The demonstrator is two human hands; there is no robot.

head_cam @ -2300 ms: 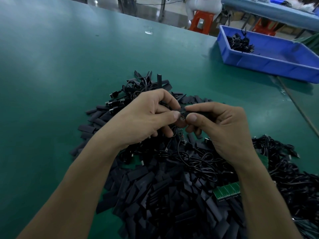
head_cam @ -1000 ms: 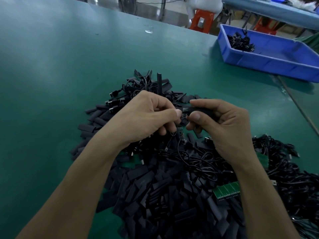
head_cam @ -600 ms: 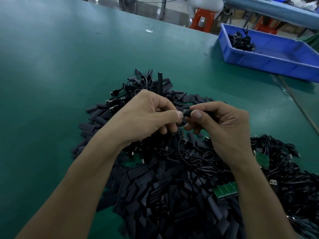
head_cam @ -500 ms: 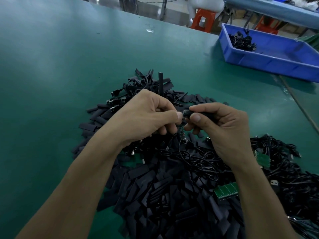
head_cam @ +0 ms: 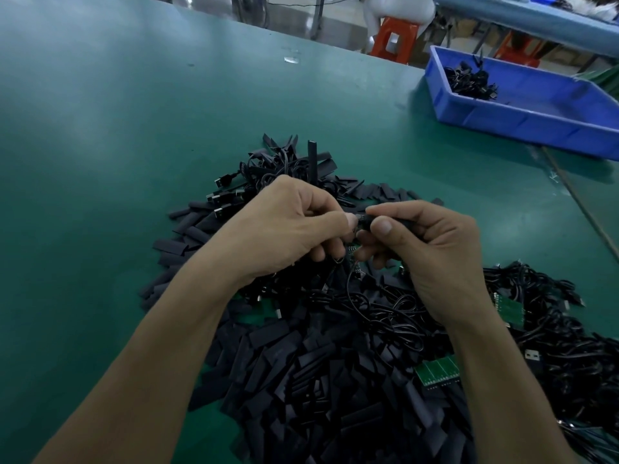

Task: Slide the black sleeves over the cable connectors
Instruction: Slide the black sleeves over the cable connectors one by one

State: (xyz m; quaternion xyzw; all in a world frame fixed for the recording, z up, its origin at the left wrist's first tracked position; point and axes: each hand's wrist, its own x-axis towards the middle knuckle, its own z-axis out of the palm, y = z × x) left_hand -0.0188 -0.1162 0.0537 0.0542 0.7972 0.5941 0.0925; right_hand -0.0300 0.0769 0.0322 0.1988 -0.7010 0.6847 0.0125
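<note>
Above a heap of flat black sleeves (head_cam: 301,370) my two hands meet fingertip to fingertip. My right hand (head_cam: 422,249) pinches a black sleeve (head_cam: 398,220) between thumb and forefinger. My left hand (head_cam: 288,229) pinches the small cable connector (head_cam: 360,222) at the sleeve's mouth. A thin black cable (head_cam: 351,283) with a small green board hangs down below the fingers. How far the connector sits in the sleeve is hidden by my fingers.
Tangled black cables (head_cam: 552,336) with green circuit boards (head_cam: 437,370) lie to the right. More cables with USB plugs (head_cam: 224,195) lie behind my left hand. A blue bin (head_cam: 522,118) holding several cables stands at the far right on the green table (head_cam: 100,162).
My hands have stayed together over the pile. The right hand's sleeve has shifted slightly left toward the left hand's fingertips, and less of the connector shows between them.
</note>
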